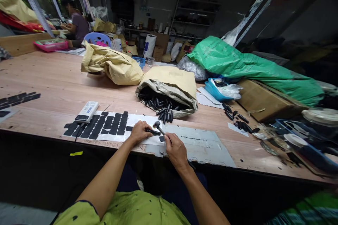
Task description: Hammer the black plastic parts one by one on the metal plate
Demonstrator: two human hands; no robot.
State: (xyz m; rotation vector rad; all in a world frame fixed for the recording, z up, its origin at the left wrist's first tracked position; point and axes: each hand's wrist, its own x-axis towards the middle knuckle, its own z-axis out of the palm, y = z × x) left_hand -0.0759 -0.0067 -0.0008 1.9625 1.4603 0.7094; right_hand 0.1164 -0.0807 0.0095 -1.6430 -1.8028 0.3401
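Observation:
My left hand (pixel 139 132) is closed on a slim black plastic-looking piece (pixel 154 132), pinned low over a white sheet at the table's front edge. My right hand (pixel 176 150) grips a small hammer (pixel 157 124) by its handle; the dark round head sits just above the black piece. Left of my hands, flat black rounded pads (pixel 115 123) lie in rows on the white sheet (pixel 105 136). Beyond my hands, several black pieces (pixel 168 113) spill from the mouth of a tan sack (pixel 174 75). A grey board (pixel 203 147) lies under my right wrist.
A white device (pixel 87 111) with a cable rests on the pads. Another tan sack (pixel 116 65) lies behind. To the right are loose black parts (pixel 241 125), a blue bowl (pixel 217 91), a cardboard box (pixel 264 100) and a green sack (pixel 245 63). A person (pixel 77 24) sits far left.

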